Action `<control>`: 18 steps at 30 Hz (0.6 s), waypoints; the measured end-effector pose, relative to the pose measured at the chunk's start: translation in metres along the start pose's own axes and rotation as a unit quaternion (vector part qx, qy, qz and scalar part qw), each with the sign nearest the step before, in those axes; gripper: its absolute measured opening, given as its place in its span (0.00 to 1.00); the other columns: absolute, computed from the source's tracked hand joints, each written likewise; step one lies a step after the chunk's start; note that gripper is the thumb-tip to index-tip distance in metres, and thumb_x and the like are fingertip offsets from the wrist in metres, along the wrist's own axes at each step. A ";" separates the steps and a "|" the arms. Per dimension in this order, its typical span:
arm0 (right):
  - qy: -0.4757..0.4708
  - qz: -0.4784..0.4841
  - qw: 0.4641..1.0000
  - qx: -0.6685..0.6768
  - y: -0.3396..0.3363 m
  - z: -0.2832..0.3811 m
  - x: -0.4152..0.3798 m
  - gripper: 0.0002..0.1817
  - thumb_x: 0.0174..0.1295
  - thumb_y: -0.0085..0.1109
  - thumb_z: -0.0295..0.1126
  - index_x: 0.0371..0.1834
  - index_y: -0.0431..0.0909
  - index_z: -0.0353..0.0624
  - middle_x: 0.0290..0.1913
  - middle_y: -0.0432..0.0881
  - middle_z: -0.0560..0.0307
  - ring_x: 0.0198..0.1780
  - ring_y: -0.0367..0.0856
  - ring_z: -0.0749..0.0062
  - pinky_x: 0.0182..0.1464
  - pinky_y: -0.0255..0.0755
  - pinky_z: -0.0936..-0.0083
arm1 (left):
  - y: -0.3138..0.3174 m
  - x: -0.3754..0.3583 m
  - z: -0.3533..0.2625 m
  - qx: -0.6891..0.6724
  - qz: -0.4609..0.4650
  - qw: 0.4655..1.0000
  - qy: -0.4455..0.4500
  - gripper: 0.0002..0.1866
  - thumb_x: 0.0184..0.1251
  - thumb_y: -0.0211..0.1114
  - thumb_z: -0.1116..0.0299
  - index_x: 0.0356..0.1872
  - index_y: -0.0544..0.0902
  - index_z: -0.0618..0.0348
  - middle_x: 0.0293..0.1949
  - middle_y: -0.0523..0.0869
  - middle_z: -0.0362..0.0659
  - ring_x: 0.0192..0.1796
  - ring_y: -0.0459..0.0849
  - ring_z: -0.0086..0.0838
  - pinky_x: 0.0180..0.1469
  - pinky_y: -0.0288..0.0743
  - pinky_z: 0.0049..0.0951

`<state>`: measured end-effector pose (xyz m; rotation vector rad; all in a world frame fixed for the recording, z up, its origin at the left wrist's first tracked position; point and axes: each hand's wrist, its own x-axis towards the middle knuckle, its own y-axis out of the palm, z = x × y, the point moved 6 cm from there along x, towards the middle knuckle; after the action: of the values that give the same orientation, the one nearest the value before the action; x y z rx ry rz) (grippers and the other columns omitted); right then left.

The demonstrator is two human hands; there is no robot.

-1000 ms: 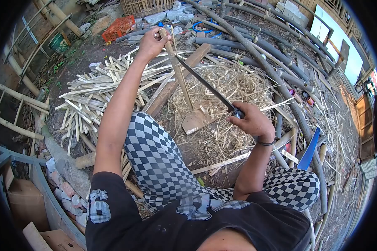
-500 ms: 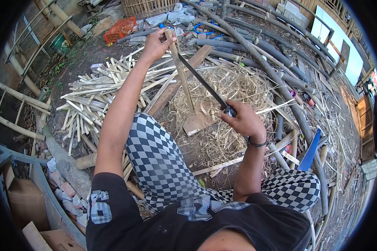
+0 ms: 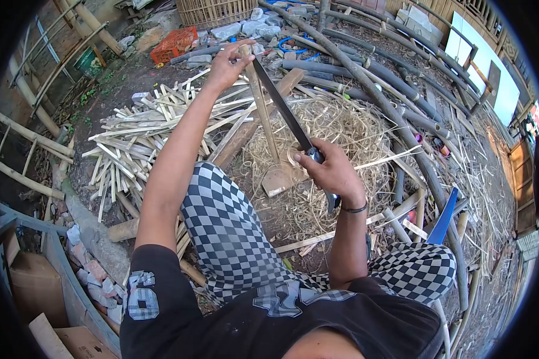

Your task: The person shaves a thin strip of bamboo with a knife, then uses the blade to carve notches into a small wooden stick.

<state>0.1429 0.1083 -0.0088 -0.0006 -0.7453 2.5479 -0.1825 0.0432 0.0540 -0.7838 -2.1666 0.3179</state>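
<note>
My left hand (image 3: 226,69) is closed around the top end of a bamboo strip (image 3: 262,112), which stands slightly tilted. Its lower end meets a small wooden block (image 3: 275,182) on the ground. In my right hand (image 3: 336,173) is the dark handle of a machete, gripped with the thumb along it. The long dark machete blade (image 3: 282,103) slants up and left, its tip end close beside the strip's top, just below my left fingers. Thin curled shavings (image 3: 323,131) lie heaped around the block.
A pile of split bamboo strips (image 3: 126,149) lies to the left, beside a wooden plank (image 3: 236,143). Long poles (image 3: 371,90) cross the ground at the right. Further back are an orange crate (image 3: 173,45) and a woven basket (image 3: 215,13). A blue saw-like blade (image 3: 444,218) sits near my right knee.
My right hand has turned and drawn a little left, bringing the machete blade steeper and up near the strip's top. My left hand keeps hold of the strip, shifting slightly right.
</note>
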 end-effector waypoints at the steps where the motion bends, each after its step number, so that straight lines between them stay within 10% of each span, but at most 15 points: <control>1: 0.001 0.007 1.000 0.001 0.000 -0.001 0.000 0.22 0.60 0.69 0.42 0.49 0.82 0.34 0.24 0.77 0.50 0.27 0.76 0.64 0.34 0.71 0.66 | -0.001 -0.001 -0.003 0.000 -0.001 1.000 0.004 0.20 0.65 0.71 0.62 0.59 0.83 0.40 0.57 0.81 0.42 0.50 0.84 0.30 0.55 0.79 0.33; 16: -0.026 0.024 0.994 -0.102 0.023 -0.027 0.018 0.24 0.60 0.67 0.42 0.51 0.80 0.34 0.30 0.82 0.39 0.33 0.83 0.46 0.40 0.75 0.58 | 0.011 0.001 -0.018 -0.046 0.081 0.995 0.021 0.11 0.63 0.71 0.70 0.47 0.88 0.51 0.46 0.89 0.38 0.50 0.84 0.21 0.58 0.77 0.30; 18: -0.053 -0.041 0.996 -0.061 0.026 -0.025 0.021 0.22 0.63 0.67 0.43 0.51 0.80 0.37 0.25 0.78 0.50 0.28 0.78 0.64 0.33 0.72 0.68 | 0.014 0.000 -0.016 -0.048 0.092 0.995 0.001 0.11 0.63 0.71 0.70 0.47 0.88 0.52 0.45 0.90 0.38 0.49 0.85 0.22 0.57 0.78 0.30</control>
<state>0.1160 0.1114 -0.0405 0.1230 -0.9225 2.4364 -0.1643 0.0535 0.0582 -1.0415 -2.1248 0.3090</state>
